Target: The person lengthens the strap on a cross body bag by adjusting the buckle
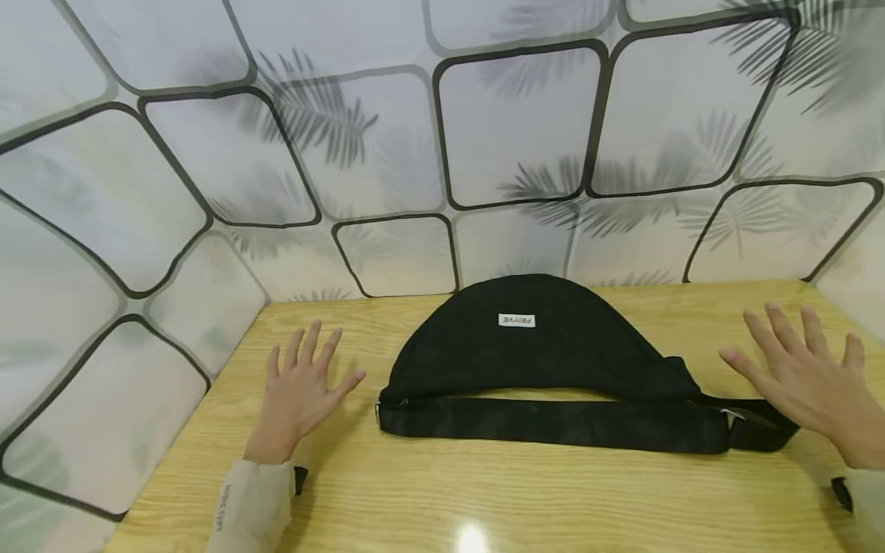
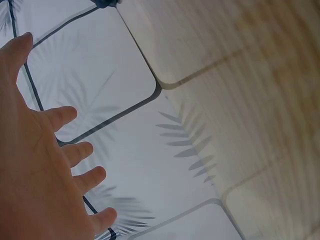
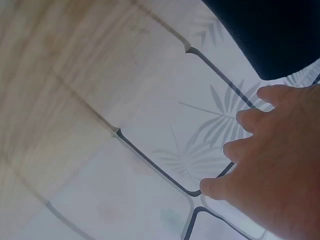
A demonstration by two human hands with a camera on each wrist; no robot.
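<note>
A black half-moon waist bag (image 1: 525, 346) with a small white label (image 1: 517, 320) lies on the wooden table. Its wide black strap (image 1: 553, 421) runs along the near side, with a buckle at the right end. To the left of the bag, my left hand (image 1: 299, 392) is held with fingers spread, touching nothing. My right hand (image 1: 812, 376) is spread at the right, its edge overlapping the strap's end loop in the head view; whether they touch, I cannot tell. In the right wrist view a dark part of the bag (image 3: 270, 35) shows beyond the fingers.
The light wooden table (image 1: 429, 491) reaches back to a wall covering (image 1: 518, 123) patterned with dark rounded frames and grey leaves. This covering also rises along the left side. A bright light reflection (image 1: 472, 536) sits at the table's near part.
</note>
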